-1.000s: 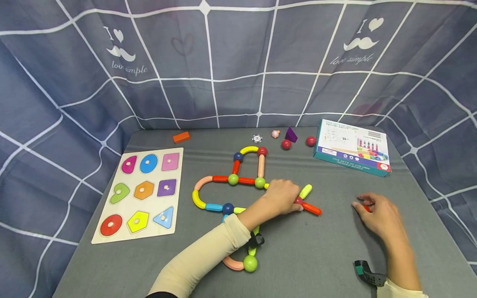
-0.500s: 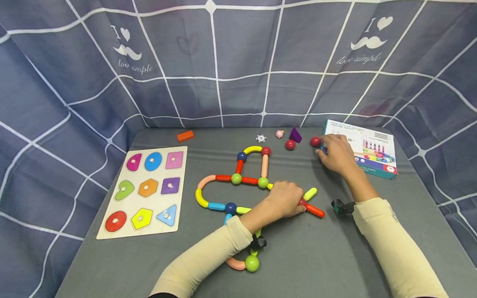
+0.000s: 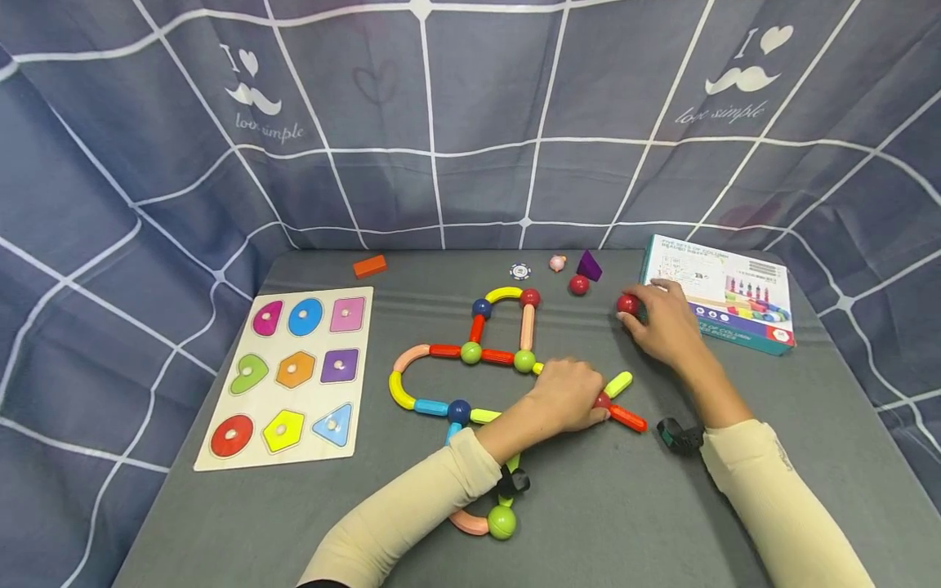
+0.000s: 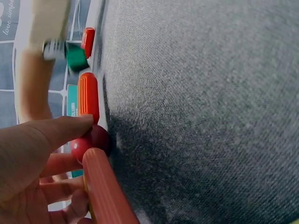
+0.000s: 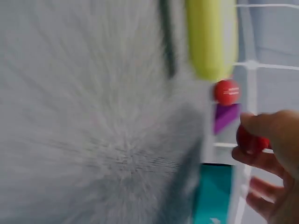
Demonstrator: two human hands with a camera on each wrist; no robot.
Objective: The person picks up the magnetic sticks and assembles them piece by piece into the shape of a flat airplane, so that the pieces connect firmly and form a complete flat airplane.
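Observation:
My left hand (image 3: 569, 394) holds a dark red ball (image 4: 97, 140) in a chain of coloured magnetic sticks and balls, the thumb on top and fingers beneath. A red stick (image 3: 628, 418) and a yellow-green stick (image 3: 619, 384) stick out from that ball, and a peach stick (image 4: 108, 191) meets it in the left wrist view. Part of the chain lies hidden under my left arm. At the box's near left corner, my right hand (image 3: 667, 322) pinches a loose red ball (image 3: 628, 304) between thumb and fingers; the other fingers are bent loosely.
A shape puzzle board (image 3: 287, 376) lies left. Along the back are an orange block (image 3: 370, 266), a poker chip (image 3: 520, 271), a small pink figure (image 3: 557, 263), a purple wedge (image 3: 589, 265), another red ball (image 3: 578, 284) and a box (image 3: 724, 290). Another red stick (image 4: 88, 42) shows past the left hand.
My right hand has left a red piece at the right, reached up to the box and taken the red ball, drawing it slightly nearer. The left hand has kept its hold on the chain.

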